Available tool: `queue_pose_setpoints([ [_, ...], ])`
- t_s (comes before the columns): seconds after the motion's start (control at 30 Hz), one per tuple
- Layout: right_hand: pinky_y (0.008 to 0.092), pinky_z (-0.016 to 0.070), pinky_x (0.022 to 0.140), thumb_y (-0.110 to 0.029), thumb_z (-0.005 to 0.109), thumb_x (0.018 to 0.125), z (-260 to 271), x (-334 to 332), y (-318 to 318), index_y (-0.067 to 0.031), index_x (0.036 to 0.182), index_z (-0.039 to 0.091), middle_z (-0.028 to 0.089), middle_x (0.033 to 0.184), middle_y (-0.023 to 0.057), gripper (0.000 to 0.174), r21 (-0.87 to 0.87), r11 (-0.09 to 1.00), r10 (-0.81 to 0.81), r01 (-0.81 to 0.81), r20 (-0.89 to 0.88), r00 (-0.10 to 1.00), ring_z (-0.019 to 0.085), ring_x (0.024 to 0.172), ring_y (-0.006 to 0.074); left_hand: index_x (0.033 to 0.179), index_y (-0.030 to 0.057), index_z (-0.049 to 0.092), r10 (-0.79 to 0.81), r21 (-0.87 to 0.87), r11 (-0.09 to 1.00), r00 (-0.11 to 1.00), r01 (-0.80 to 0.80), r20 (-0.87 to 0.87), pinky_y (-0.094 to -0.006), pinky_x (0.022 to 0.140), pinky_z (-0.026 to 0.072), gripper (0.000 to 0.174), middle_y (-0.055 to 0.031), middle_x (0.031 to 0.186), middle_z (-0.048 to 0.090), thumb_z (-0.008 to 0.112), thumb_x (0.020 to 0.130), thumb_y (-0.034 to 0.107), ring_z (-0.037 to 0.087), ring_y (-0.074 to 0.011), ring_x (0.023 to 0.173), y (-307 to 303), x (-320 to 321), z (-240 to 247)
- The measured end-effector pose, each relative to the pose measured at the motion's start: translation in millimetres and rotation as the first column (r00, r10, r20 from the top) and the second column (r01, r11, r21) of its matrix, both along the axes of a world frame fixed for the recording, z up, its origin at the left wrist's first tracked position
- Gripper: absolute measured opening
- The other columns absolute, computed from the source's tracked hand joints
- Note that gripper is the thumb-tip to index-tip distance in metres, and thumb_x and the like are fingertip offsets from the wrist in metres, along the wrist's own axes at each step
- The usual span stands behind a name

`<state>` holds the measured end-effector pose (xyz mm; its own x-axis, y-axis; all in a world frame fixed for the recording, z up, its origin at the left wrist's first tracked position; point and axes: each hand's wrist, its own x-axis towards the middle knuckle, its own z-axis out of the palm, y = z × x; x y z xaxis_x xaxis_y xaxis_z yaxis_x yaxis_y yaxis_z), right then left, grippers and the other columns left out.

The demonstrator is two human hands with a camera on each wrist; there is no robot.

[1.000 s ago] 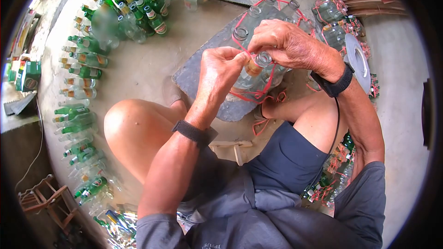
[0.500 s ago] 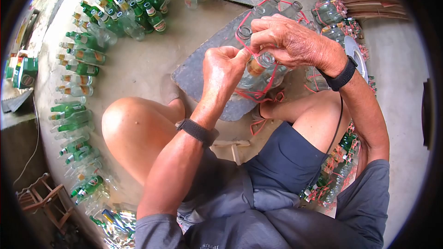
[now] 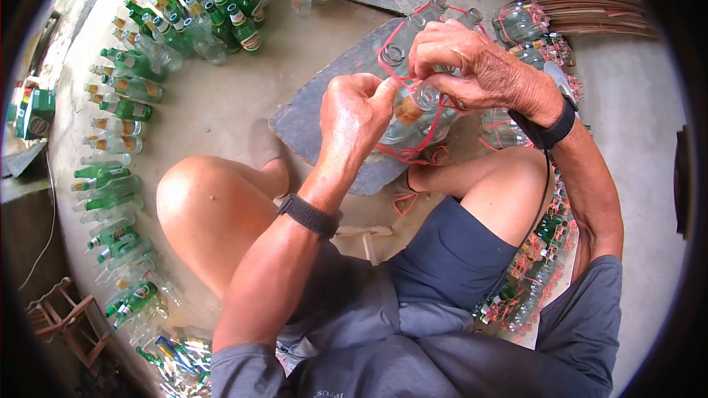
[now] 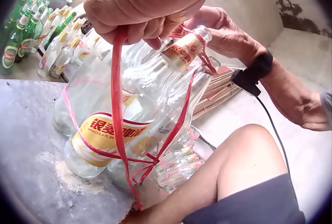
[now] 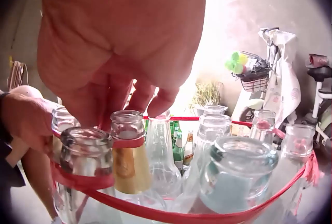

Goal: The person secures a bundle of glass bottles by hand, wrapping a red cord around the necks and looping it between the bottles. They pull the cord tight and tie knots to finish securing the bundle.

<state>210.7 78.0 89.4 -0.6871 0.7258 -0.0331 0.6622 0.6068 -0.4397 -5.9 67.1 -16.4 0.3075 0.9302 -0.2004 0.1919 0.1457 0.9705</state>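
Observation:
Clear glass bottles (image 4: 140, 89) stand bundled on a grey slab (image 3: 306, 114), with red plastic strap (image 5: 171, 214) running round their necks and lower down round their bodies. My left hand (image 3: 354, 114) pinches the strap beside the near bottle's neck; in the left wrist view a length of strap (image 4: 118, 94) hangs from its curled fingers. Just across that neck, my right hand (image 3: 472, 63) has its fingers curled on the strap. The right wrist view shows the right hand (image 5: 124, 37) over the bottle mouths, its fingertips partly hidden behind a neck.
Green and clear bottles (image 3: 221, 11) stand on the floor at the upper left and in a long curve down the left side. More strapped bundles (image 3: 522, 22) are at the right. A wooden stool (image 3: 70, 320) is at lower left.
My right hand has shifted slightly right and up, opening a little more distance from my left hand. The left hand stays almost where it was, still on the strap.

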Motion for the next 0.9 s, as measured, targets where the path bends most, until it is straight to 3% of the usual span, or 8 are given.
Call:
queue_pose_setpoints([
  [0.3, 0.043, 0.0466, 0.097, -0.008, 0.072, 0.09, -2, -1, 0, -0.0074, 0.098, 0.068, 0.068, 0.097, 0.0076, 0.008, -0.072, 0.995, -0.072, 0.067, -0.076, 0.994, 0.065, 0.099, 0.0295, 0.079, -0.0062, 0.074, -0.03, 0.031, 0.999, 0.999, 0.029, 0.035, -0.0307, 0.054, 0.0405, 0.037, 0.0048, 0.065, 0.058, 0.073, 0.099, 0.025, 0.048, -0.0043, 0.064, 0, 4, 1],
  [0.37, 0.0421, 0.0464, 0.095, -0.008, 0.071, 0.091, -2, -3, -1, -0.0083, 0.097, 0.068, 0.067, 0.096, 0.0074, 0.007, -0.054, 0.997, -0.067, 0.063, -0.06, 0.996, 0.065, 0.098, 0.0293, 0.092, -0.002, 0.081, -0.073, -0.003, 0.997, 0.996, 0.073, -0.057, -0.0443, 0.075, 0.059, 0.033, -0.0222, 0.083, 0.078, 0.072, 0.094, 0.03, 0.079, -0.0319, 0.078, 1, 3, 5],
  [0.53, 0.0419, 0.0444, 0.089, -0.015, 0.071, 0.094, 5, -5, 1, -0.0111, 0.093, 0.066, 0.063, 0.088, 0.0078, 0.006, 0.125, 0.992, -0.008, -0.004, 0.092, 0.996, 0.063, 0.092, 0.029, 0.092, -0.0002, 0.082, -0.089, -0.008, 0.996, 0.996, 0.089, 0.006, -0.0434, 0.074, 0.0588, 0.031, -0.0202, 0.08, 0.078, 0.071, 0.095, 0.029, 0.078, -0.0295, 0.074, 0, 5, 7],
  [0.63, 0.0422, 0.0414, 0.087, -0.02, 0.079, 0.092, 11, -1, 0, -0.0092, 0.089, 0.067, 0.059, 0.084, 0.0075, 0.016, 0.063, 0.996, -0.067, 0.057, 0.164, 0.984, 0.056, 0.09, 0.0279, 0.093, 0.0003, 0.082, -0.108, -0.015, 0.994, 0.994, 0.109, 0.028, -0.0426, 0.073, 0.0588, 0.03, -0.0192, 0.078, 0.078, 0.071, 0.096, 0.028, 0.078, -0.028, 0.072, -1, 3, 12],
  [0.77, 0.0431, 0.0421, 0.082, -0.026, 0.081, 0.093, 15, 3, -1, -0.0075, 0.081, 0.064, 0.058, 0.077, 0.0099, 0.027, 0.075, 0.991, -0.116, 0.106, 0.145, 0.983, 0.056, 0.083, 0.0302, 0.095, -0.0008, 0.082, -0.12, 0.014, 0.993, 0.991, 0.119, 0.067, -0.042, 0.072, 0.0582, 0.031, -0.0194, 0.078, 0.077, 0.071, 0.097, 0.028, 0.077, -0.0274, 0.072, -1, 5, 8],
  [0.83, 0.0489, 0.048, 0.066, -0.033, 0.081, 0.089, 19, 3, 0, -0.001, 0.075, 0.06, 0.059, 0.068, 0.0197, 0.041, 0.051, 0.983, -0.183, 0.177, 0.193, 0.964, 0.06, 0.069, 0.0423, 0.095, -0.0013, 0.081, -0.109, 0.024, 0.994, 0.991, 0.108, 0.071, -0.042, 0.072, 0.0578, 0.031, -0.0199, 0.078, 0.077, 0.072, 0.097, 0.028, 0.077, -0.0277, 0.072, -1, 7, 4],
  [0.9, 0.0492, 0.0474, 0.063, -0.034, 0.081, 0.089, 22, 1, -1, 0.0001, 0.073, 0.058, 0.057, 0.067, 0.0214, 0.044, 0.08, 0.98, -0.193, 0.181, 0.194, 0.962, 0.059, 0.067, 0.0435, 0.095, -0.0018, 0.081, -0.102, 0.033, 0.994, 0.992, 0.1, 0.074, -0.0421, 0.071, 0.0574, 0.032, -0.0203, 0.078, 0.076, 0.072, 0.097, 0.028, 0.077, -0.0281, 0.071, -2, 8, 1],
])
